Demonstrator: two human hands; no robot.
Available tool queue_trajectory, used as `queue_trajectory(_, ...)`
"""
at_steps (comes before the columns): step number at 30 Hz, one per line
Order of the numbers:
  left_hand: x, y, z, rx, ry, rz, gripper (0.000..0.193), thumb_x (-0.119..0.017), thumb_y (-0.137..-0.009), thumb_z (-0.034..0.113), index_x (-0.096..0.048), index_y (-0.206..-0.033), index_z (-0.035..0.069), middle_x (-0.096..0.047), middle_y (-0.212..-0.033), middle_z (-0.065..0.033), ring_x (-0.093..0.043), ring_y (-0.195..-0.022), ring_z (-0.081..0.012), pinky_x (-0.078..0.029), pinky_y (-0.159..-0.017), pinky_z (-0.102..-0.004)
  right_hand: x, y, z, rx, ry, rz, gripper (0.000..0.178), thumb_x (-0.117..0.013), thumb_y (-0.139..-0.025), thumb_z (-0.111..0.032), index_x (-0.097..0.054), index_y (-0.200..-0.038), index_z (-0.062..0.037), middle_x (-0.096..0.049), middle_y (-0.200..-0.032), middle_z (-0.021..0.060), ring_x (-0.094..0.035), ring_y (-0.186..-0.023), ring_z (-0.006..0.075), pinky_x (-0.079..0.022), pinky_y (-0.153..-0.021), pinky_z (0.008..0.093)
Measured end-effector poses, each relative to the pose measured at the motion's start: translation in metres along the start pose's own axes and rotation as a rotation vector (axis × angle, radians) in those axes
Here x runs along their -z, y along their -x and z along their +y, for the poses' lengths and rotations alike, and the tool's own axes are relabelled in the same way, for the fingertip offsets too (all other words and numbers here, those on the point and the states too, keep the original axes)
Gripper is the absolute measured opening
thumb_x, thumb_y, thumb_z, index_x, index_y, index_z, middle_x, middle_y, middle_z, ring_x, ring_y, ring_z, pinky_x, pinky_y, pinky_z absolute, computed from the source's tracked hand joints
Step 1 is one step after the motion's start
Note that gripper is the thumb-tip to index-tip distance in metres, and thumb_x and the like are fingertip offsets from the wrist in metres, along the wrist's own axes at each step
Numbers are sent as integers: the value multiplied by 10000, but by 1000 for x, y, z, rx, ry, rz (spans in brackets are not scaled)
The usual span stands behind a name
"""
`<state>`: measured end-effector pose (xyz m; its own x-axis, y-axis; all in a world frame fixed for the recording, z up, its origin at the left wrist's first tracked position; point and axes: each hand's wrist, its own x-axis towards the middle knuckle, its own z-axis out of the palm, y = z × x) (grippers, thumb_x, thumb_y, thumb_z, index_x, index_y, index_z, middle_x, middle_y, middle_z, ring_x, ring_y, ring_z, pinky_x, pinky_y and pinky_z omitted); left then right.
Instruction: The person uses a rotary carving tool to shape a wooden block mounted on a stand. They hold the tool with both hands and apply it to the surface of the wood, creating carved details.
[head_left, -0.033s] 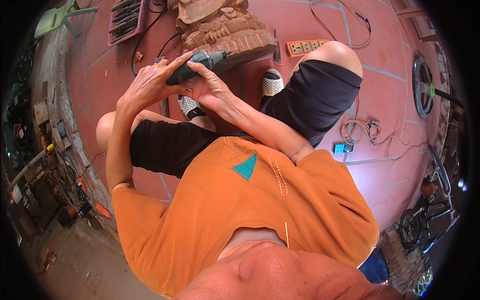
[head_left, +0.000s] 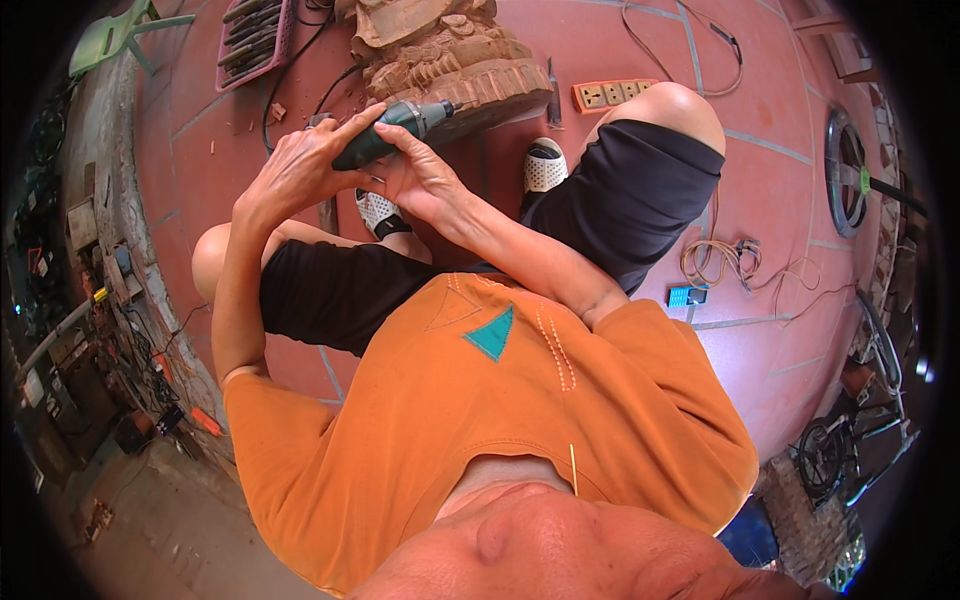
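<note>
A dark green rotary tool (head_left: pixel 366 149) lies across both my hands, its grey nose pointing right toward a carved wooden sculpture (head_left: pixel 455 75). My left hand (head_left: pixel 300 165) is wrapped over the tool's rear end, with fingers along its far side. From the near side my right hand (head_left: pixel 420 180) grips the body, thumb on top and fingers underneath, partly hidden. A small bit shows at the tool's tip, apart from the sculpture as far as I can tell. The dark cord runs off behind my left hand.
A pink basket (head_left: pixel 226 70) of carving tools stands at the far left. An orange power strip (head_left: pixel 612 95) and a chisel (head_left: pixel 554 95) lie right of the sculpture. Coiled cable (head_left: pixel 720 262) and a blue phone (head_left: pixel 687 296) lie on the tiled floor.
</note>
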<state>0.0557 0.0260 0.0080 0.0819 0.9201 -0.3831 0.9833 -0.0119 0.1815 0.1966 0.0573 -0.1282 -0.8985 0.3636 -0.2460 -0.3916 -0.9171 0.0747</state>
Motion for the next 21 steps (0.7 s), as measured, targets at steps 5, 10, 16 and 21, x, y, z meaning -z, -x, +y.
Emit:
queue_trajectory(5,-1,-4,-4,-8,-1,25,886,-810,-738,275,-393,-1520,281,-649,-956,-210,-668,-851,-386,-522,-752,-460,1,-7,-4,6,4,-15,383,-745,-889,-226,-577,-1229,-172,-652,-1154,52,-627,-1100,213,-522,-898,446)
queue_trajectory(10,-2,-5,-5,-7,-9,25,892,-815,-737,290,-390,-1521,283,-650,-957,-207,-669,-851,-384,-525,-749,-459,-1,-6,-5,1,-5,-17,379,-742,-892,-219,-572,-1227,-172,-651,-1154,56,-627,-1098,218,-518,-901,455)
queue_trajectory(16,0,-5,-3,3,1,4,889,-814,-740,297,-389,-1521,284,-651,-966,-211,-669,-858,-387,-526,-754,-463,-2,-4,-5,10,0,-18,376,-741,-892,-218,-573,-1226,-173,-651,-1155,55,-629,-1093,211,-525,-885,446)
queue_trajectory(21,-2,-5,-5,-1,-10,13,887,-814,-740,299,-391,-1520,285,-653,-970,-217,-670,-867,-389,-526,-758,-465,-2,-4,-4,8,-5,-10,364,-738,-896,-225,-579,-1219,-176,-655,-1148,50,-631,-1092,203,-528,-877,432)
